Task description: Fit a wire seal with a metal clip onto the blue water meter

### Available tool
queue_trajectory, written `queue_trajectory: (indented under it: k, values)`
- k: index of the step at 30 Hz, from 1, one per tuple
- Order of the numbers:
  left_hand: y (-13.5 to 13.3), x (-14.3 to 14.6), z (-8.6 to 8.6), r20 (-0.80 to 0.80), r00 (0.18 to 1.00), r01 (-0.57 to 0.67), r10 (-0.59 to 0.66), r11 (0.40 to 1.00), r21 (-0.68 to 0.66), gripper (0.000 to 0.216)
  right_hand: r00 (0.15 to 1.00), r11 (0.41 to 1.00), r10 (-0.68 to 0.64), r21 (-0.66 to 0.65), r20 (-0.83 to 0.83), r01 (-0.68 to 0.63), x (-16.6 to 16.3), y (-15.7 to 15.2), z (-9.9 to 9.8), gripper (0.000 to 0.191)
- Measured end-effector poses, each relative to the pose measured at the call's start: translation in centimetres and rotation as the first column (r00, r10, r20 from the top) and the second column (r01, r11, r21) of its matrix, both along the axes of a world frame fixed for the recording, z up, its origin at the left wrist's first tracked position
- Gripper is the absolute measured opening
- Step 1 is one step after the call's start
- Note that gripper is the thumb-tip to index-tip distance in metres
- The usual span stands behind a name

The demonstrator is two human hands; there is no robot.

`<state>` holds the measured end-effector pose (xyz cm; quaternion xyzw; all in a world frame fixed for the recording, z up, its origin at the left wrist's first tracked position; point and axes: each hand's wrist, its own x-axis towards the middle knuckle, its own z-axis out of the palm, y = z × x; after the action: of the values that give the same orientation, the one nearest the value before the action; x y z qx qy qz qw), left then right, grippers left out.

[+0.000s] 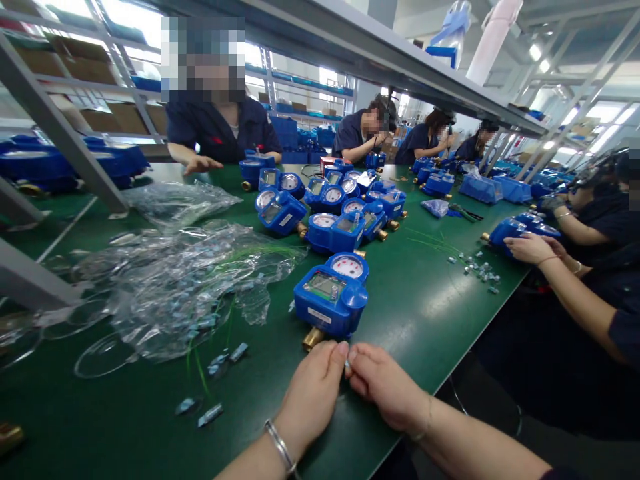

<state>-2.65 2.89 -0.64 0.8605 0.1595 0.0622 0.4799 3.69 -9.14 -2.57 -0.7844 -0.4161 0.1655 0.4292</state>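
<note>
The left hand (313,387) and the right hand (383,383) meet fingertip to fingertip, pinched shut on a tiny gray piece (347,364). The blue water meter (333,297) sits on the green table (425,313) just behind the fingers, its brass end nearly touching the left hand.

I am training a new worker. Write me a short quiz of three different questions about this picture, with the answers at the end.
1. True or false: the nearest blue water meter lies directly in front of the left hand and right hand.
2. Multiple choice: the clear plastic bags lie on the A) left, B) right of that meter.
3. Fill in: the table surface is ____ in colour.

Key: 1 true. 2 A. 3 green. Both hands pinch one small item between their fingertips, too small to identify.
</note>
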Motion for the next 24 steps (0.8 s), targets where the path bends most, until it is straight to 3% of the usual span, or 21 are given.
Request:
queue_trajectory:
  k: [1,3,5,7,8,10,12,13,15,16,17,19,20,22,24]
  values:
    - [0.1,0.0,0.0,0.002,1.0,0.0,0.0,1.0,0.005,0.038,0.999,1.0,-0.015,0.009,0.038,0.014,-0.1,-0.1,0.0,0.031]
    - [0.1,0.0,0.0,-0.002,1.0,0.003,-0.003,1.0,-0.015,0.037,0.945,0.997,-0.076,0.025,0.317,0.071,-0.4,-0.4,-0.3,0.023]
    - [0.1,-0.1,0.0,-0.008,1.0,0.004,-0.005,0.999,-0.048,0.037,0.783,0.995,-0.091,0.018,0.616,0.101,-0.4,-0.8,-0.7,0.018]
    - [0.0,0.0,0.0,-0.007,1.0,-0.002,0.002,0.997,-0.073,0.038,0.658,0.997,-0.019,-0.034,0.753,0.069,0.0,-1.1,-1.0,0.018]
    - [0.0,0.1,0.0,-0.002,1.0,-0.009,0.009,0.997,-0.082,0.038,0.64,0.998,0.019,-0.055,0.768,0.037,0.3,-1.0,-1.1,0.018]
    - [-0.1,0.2,0.0,0.009,1.0,-0.018,0.019,0.995,-0.095,0.038,0.719,0.999,0.048,-0.043,0.693,-0.026,0.9,-0.6,-1.0,0.018]
    - [-0.2,0.4,0.1,0.015,1.0,-0.025,0.027,0.995,-0.092,0.038,0.931,0.999,0.023,0.021,0.365,-0.033,1.3,0.0,-0.7,0.021]
    - [-0.2,0.5,0.1,0.017,0.999,-0.036,0.037,0.996,-0.08,0.038,0.99,0.999,0.009,0.044,0.138,-0.015,1.3,0.4,-0.5,0.025]
    - [-0.2,0.5,0.2,0.018,0.998,-0.061,0.062,0.997,-0.042,0.038,0.974,0.999,-0.005,0.045,-0.228,0.015,1.1,0.8,-0.1,0.031]
    - [-0.2,0.6,0.2,0.021,0.997,-0.071,0.071,0.997,-0.028,0.038,0.955,0.999,-0.009,0.042,-0.297,0.022,1.0,0.9,0.1,0.033]
    - [-0.1,0.5,0.2,0.024,0.997,-0.074,0.074,0.997,-0.023,0.038,0.964,0.999,-0.018,0.041,-0.264,0.029,0.8,0.8,0.2,0.032]
    - [0.0,0.5,0.1,0.028,0.997,-0.065,0.066,0.997,-0.042,0.036,0.998,0.998,-0.055,0.036,0.021,0.054,0.6,0.3,0.3,0.025]
    - [0.0,0.5,0.1,0.028,0.998,-0.062,0.064,0.996,-0.058,0.036,0.971,0.998,-0.067,0.026,0.229,0.063,0.6,0.0,0.3,0.022]
    - [0.0,0.6,0.0,0.023,0.998,-0.061,0.063,0.994,-0.089,0.036,0.793,0.999,-0.02,-0.023,0.608,0.043,1.0,-0.5,0.0,0.02]
    - [-0.1,0.6,0.0,0.017,0.997,-0.07,0.072,0.991,-0.117,0.037,0.624,0.996,0.077,-0.088,0.778,-0.013,1.5,-0.7,-0.3,0.021]
